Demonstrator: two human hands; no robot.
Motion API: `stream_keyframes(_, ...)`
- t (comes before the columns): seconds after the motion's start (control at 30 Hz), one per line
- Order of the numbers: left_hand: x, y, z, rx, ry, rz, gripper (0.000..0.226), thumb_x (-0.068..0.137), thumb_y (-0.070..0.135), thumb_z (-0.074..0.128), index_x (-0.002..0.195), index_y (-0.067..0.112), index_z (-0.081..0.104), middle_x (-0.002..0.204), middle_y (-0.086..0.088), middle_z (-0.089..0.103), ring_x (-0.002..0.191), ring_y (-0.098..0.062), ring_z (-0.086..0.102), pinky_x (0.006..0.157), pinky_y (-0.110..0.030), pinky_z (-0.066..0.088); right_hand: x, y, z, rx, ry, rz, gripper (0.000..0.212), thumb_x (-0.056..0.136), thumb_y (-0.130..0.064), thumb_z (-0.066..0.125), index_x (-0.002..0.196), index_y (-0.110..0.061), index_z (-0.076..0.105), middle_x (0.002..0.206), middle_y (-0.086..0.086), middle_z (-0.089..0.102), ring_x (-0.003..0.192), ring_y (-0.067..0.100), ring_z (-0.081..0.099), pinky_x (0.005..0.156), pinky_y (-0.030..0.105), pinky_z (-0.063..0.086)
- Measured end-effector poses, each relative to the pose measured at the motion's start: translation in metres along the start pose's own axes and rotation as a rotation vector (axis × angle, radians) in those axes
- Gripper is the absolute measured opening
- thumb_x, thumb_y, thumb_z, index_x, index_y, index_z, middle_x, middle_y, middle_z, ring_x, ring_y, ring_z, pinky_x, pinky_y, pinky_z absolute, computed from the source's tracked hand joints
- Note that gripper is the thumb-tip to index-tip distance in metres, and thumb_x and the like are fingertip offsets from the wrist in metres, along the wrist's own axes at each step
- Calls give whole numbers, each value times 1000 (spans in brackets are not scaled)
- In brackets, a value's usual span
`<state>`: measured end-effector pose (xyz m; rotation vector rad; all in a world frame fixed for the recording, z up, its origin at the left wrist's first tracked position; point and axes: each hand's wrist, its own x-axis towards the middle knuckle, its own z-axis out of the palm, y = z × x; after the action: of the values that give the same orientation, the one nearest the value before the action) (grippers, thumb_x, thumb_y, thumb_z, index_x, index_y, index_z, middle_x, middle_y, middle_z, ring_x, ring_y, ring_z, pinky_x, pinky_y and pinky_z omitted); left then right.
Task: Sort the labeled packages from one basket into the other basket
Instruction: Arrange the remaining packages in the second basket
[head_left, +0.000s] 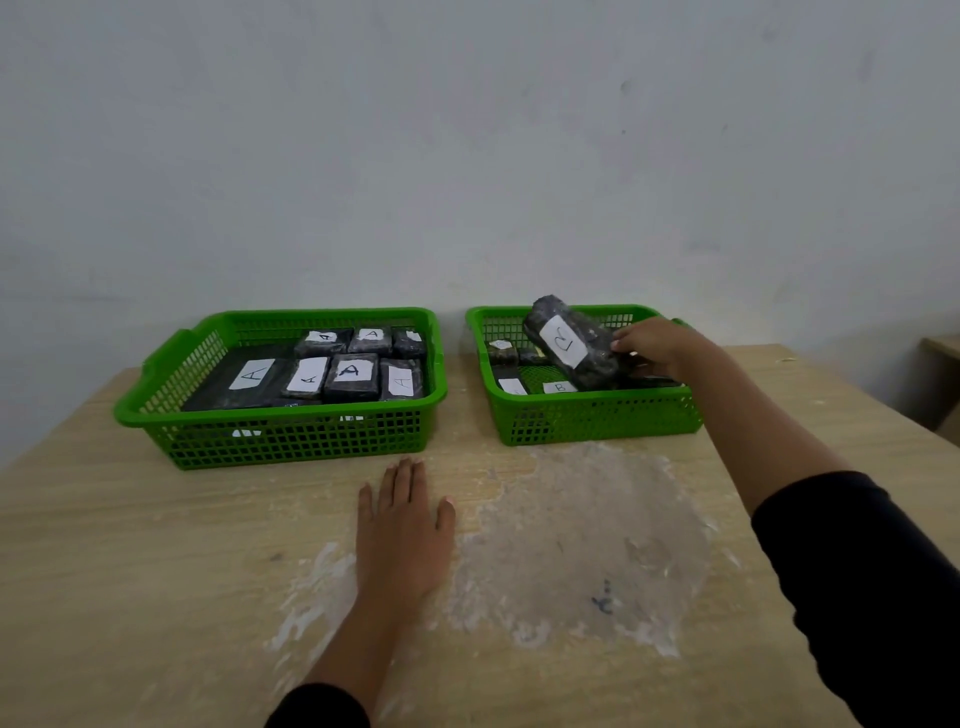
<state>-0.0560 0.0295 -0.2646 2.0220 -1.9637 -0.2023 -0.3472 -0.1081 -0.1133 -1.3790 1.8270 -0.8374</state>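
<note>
Two green baskets stand side by side at the back of the table. The left basket (291, 441) is filled with several black packages bearing white "A" labels (351, 371). In the right basket (587, 415) lie a few black packages with "B" labels (560, 387). My right hand (657, 345) grips the end of a long black package labelled "B" (569, 340), which is tilted up over the right basket. On the table in front of the left basket rests my left hand (402, 525), flat, fingers spread, holding nothing.
The wooden table (156, 545) carries a whitish, worn patch (582, 535) in front of the right basket. A pale wall rises just behind the baskets. A piece of wooden furniture (940, 353) shows at the far right edge.
</note>
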Motion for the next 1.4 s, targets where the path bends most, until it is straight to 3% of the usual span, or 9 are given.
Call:
stream_keyframes(0.17, 0, -1, 1, 5, 10, 0, 63, 98, 43, 20, 152, 16, 3, 163, -1, 1, 149, -14, -1, 122, -41, -3, 9, 7, 23, -174, -19, 21, 29, 95, -11, 53, 119, 3, 61, 123, 17, 60, 112, 33, 58, 93, 43, 49)
stream_keyframes(0.33, 1, -1, 1, 3, 15, -2, 63, 98, 44, 21, 152, 16, 3, 163, -1, 1, 149, -14, -1, 122, -41, -3, 6, 0, 41, -614, -23, -2, 26, 96, -15, 45, 113, 2, 55, 100, 17, 58, 76, 23, 54, 63, 31, 42)
stream_keyframes(0.43, 0, -1, 0, 3, 14, -2, 63, 98, 44, 22, 152, 16, 4, 163, -1, 2, 149, -14, -1, 121, -41, -4, 4, 2, 53, -767, -27, -2, 38, 96, -15, 42, 127, 5, 51, 125, 20, 58, 107, 31, 57, 87, 37, 46)
stream_keyframes(0.73, 0, -1, 0, 13, 7, 2, 63, 98, 44, 21, 152, 16, 4, 163, -1, 2, 149, -13, -1, 122, -41, -3, 3, 2, 53, -719, -218, -132, 40, 96, -28, 51, 132, -11, 58, 148, 9, 46, 134, 30, 43, 114, 41, 31)
stream_keyframes(0.9, -1, 0, -1, 9, 15, 5, 62, 99, 43, 22, 152, 16, 5, 163, 0, 3, 149, -13, 0, 122, -41, -3, 9, 5, 49, -607, -257, -127, 40, 93, -25, 57, 132, -17, 59, 149, 6, 44, 136, 30, 40, 115, 40, 27)
stream_keyframes(1.0, -2, -1, -1, 11, 16, 4, 63, 98, 43, 23, 152, 16, 5, 163, -1, 3, 149, -13, 0, 122, -41, -2, 16, 8, 43, -537, -105, -141, 34, 94, -18, 53, 125, -10, 64, 127, 12, 61, 114, 29, 56, 98, 37, 43)
stream_keyframes(1.13, -2, -2, -1, 5, 30, 4, 63, 98, 44, 23, 152, 16, 6, 163, -1, 4, 149, -13, 1, 122, -41, -2, 27, 16, 29, -472, 367, -84, 24, 94, -12, 48, 98, 4, 65, 101, 20, 70, 75, 28, 61, 63, 33, 49)
stream_keyframes(1.27, -2, -2, 1, -10, 61, 10, 63, 98, 44, 26, 152, 17, 8, 162, 0, 7, 149, -13, 3, 122, -40, -1, 34, 29, 25, -506, 623, -148, 29, 92, -14, 43, 105, 0, 64, 115, 23, 61, 101, 39, 60, 85, 46, 52)
stream_keyframes(1.4, -2, -2, 1, -11, 58, 12, 63, 98, 44, 25, 152, 17, 7, 162, 0, 5, 149, -12, 2, 122, -40, -2, 45, 39, 20, -590, 481, 194, 58, 92, -26, 50, 141, 0, 35, 150, 26, 28, 139, 41, 27, 114, 50, 25)
